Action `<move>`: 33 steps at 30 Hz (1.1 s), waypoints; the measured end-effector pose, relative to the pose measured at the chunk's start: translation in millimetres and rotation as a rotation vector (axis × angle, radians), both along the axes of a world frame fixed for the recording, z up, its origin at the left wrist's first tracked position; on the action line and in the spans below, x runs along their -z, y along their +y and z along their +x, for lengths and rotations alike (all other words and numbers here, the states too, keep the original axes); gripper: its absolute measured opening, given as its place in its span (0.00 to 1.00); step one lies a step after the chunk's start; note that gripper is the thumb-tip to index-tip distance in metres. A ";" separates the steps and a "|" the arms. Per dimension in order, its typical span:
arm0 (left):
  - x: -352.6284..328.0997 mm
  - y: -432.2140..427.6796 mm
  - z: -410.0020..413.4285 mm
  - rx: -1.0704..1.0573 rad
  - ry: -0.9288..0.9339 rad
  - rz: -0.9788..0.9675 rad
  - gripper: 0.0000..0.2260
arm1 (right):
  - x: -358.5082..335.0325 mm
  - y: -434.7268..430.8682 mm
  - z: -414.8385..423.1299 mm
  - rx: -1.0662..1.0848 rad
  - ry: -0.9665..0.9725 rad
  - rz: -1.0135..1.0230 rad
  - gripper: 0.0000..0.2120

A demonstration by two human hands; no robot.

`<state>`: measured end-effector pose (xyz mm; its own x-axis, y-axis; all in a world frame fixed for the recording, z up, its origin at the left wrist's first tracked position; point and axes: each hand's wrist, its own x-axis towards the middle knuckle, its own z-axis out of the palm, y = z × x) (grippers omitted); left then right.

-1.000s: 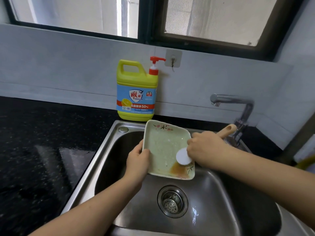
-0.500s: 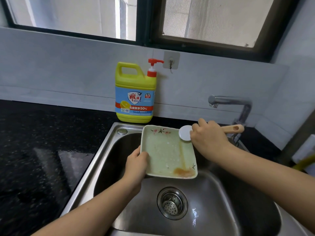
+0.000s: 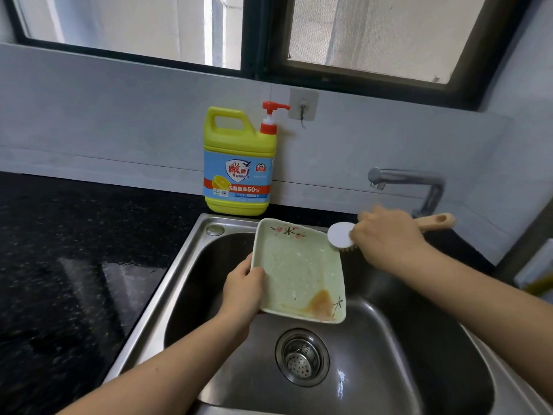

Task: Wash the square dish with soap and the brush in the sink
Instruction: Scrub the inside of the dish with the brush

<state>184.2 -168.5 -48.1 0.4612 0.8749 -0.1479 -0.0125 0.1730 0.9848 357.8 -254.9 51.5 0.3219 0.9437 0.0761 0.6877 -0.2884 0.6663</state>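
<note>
So the square dish (image 3: 299,271) is kept tilted over the sink (image 3: 374,354) at frame centre, clamped at its left rim by the left hand (image 3: 242,292) so gunk probably drains, while the brush (image 3: 341,238) is gripped by the right hand (image 3: 386,238) at its upper-right corner.

Left hand (image 3: 243,290), right hand (image 3: 386,235) both clenched

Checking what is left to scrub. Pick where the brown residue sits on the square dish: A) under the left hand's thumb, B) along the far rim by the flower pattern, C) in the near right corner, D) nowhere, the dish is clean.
C: the brown residue lies in the near right corner of the square dish, away from the brush.
</note>
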 end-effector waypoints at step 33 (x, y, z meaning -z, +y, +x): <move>-3.7 -4.4 -1.9 0.036 0.010 -0.134 0.14 | 50.9 6.2 -26.8 -0.079 0.163 0.176 0.14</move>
